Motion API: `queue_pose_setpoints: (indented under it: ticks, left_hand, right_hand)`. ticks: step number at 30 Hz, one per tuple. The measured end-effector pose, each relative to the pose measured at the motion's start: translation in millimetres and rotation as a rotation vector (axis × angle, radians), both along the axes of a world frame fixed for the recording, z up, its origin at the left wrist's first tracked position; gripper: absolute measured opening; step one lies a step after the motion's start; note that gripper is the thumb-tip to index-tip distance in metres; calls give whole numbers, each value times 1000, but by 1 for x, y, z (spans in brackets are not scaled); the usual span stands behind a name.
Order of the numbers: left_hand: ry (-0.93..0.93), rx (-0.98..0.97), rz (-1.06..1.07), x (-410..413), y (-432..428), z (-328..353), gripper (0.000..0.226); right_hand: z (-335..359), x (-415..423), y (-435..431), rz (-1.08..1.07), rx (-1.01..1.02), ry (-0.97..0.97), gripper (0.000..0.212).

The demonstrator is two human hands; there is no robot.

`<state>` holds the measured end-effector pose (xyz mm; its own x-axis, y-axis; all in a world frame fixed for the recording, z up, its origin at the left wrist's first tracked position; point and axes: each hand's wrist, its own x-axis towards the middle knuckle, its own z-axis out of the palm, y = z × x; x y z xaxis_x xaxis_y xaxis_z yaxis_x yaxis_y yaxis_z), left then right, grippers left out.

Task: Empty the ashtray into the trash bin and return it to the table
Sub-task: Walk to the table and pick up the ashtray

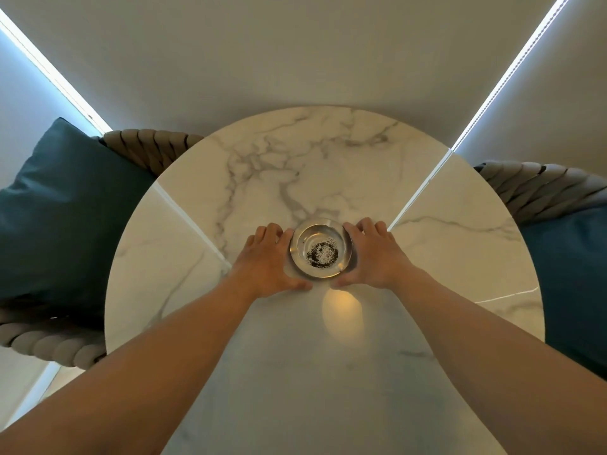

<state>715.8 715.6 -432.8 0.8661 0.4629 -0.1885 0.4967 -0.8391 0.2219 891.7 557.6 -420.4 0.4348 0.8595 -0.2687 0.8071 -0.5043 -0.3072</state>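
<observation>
Both hands, left [267,257] and right [372,254], are cupping the round glass ashtray [321,247] on the marble surface [328,165], grip closing around it; lifting level should be keeping ash inside.

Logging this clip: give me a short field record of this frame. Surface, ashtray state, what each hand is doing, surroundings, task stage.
surface: round marble table
ashtray: metal ashtray, upright on the table, dark ash in its middle
left hand: left hand cupped against the ashtray's left side, thumb at the near edge
right hand: right hand cupped against its right side, thumb at the near edge
lifted: cannot tell; it looks seated on the table
surroundings: rope-weave chairs with teal cushions, one left, one right
trash bin: not in view
task stage: ashtray not yet emptied
</observation>
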Motion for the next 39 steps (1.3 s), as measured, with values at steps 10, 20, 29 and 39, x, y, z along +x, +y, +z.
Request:
queue_pose_setpoints:
  ticks: [10,20,29,39]
  left_hand:
    - [-27,53,4,5,1,-2,112]
    - [-41,26,4,10,5,-1,114]
    - [-52,18,-35,7,4,12,105]
    - [-83,-13,-35,-20,-11,70,99]
  right_hand:
    - [0,-3,3,-39,16,25,102]
    - [5,-3,5,-30,11,30,99]
    - [15,-9,1,-36,18,33,99]
    - [67,-33,-11,-35,45,44,99]
